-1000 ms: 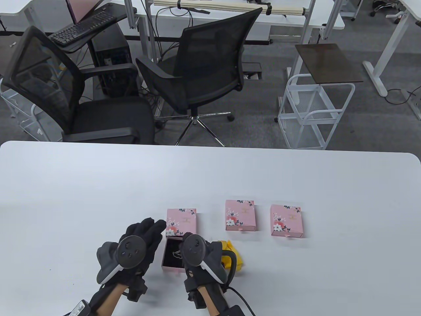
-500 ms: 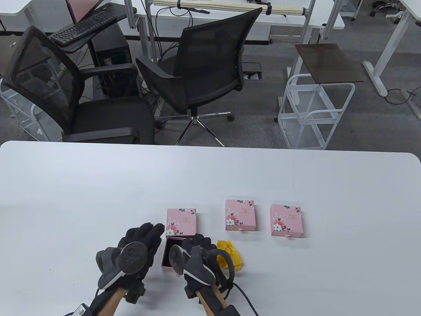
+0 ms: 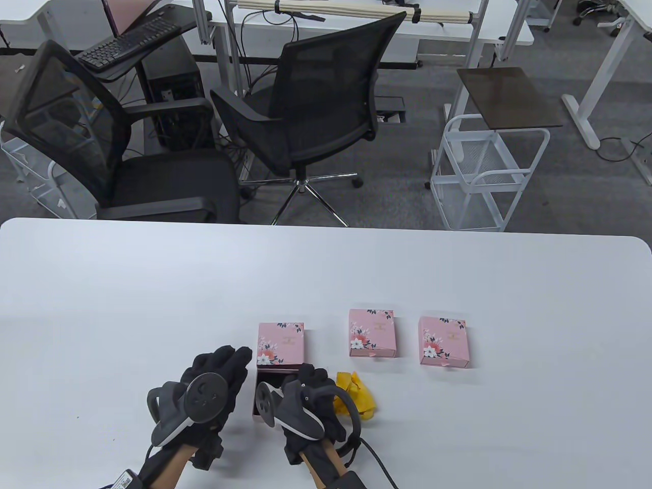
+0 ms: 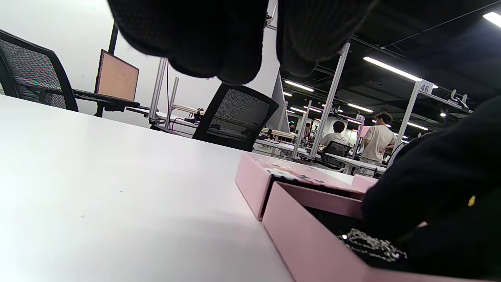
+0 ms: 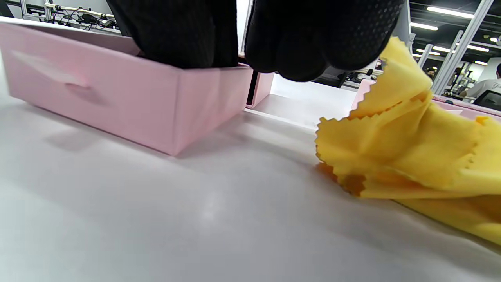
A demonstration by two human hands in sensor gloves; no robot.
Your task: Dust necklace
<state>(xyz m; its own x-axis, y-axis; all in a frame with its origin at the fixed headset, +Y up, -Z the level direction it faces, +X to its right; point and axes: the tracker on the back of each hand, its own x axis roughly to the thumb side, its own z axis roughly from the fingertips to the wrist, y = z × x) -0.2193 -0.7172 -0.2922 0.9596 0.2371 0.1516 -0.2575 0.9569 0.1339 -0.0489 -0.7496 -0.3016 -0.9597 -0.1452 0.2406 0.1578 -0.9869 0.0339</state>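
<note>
**Necklace in open drawer box, near edge of tabletop**

Surface: white tabletop point(image 3: 458, 265) with rounded far corners. Room beyond the far edge: grey carpet, two black mesh office chairs point(image 3: 316, 102), a white wire trolley point(image 3: 481, 173) with a dark board laid on top, white desks, a black keyboard point(image 3: 127, 43) and a pink-lit screen at far left. Wrist views show ceiling strip lights, aluminium frame posts and people standing in the distance.

Count: three pink floral boxes. Two closed boxes point(image 3: 407, 338) lie side by side toward the right of the near half. The third, the drawer box point(image 3: 281, 344), sits left of them with its pink tray point(image 4: 309, 239) pulled out toward the near edge. One yellow cloth point(image 3: 359, 400), pinked edges, crumpled, just right of the tray. One silver chain necklace point(image 4: 372, 246), lying on the tray's black lining.

Writing: post signs "46" and "50" in the left wrist view. Box lid print too small to read.

Hands: left hand point(image 3: 216, 379) flat, fingers straight, lying along the tray's left side; contact with the tray cannot be told. Right hand point(image 3: 313, 395) reaches into the tray, fingers down at the necklace; whether they pinch it cannot be told.
</note>
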